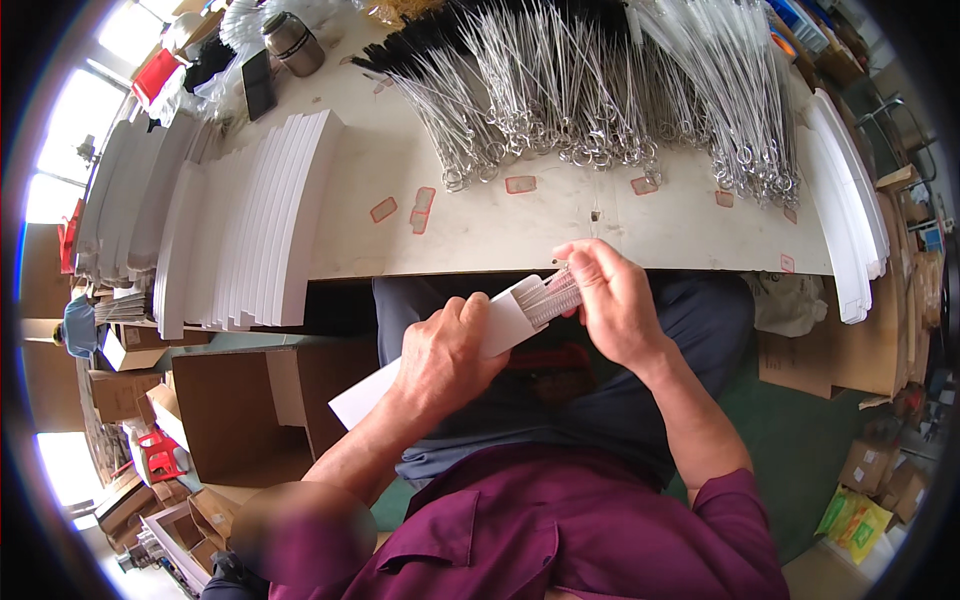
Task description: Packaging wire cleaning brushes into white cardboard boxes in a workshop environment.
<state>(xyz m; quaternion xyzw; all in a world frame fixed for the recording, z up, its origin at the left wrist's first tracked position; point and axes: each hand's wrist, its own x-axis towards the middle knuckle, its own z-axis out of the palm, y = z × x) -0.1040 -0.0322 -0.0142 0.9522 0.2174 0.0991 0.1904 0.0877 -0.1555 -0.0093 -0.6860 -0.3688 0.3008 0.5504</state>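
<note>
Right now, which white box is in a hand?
The white box slanting above the lap, gripped by the left hand, thin wires poking from its upper end; the table's white boxes lie grouped, untouched.

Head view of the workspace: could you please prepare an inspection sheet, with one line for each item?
Surface: pale table with reddish patches.
Job's things: white box, a bundle of thin pieces protruding from its open end; wire brushes with ring ends heaped across the far side; white cartons stacked left and right.
Clutter: metal flask and dark phone, far left.
Hands: left hand grips the white box; right hand is at the bundle, contact partly hidden.
Cables: nothing seen.
Surroundings: open cardboard box, red stool, both left.
</note>
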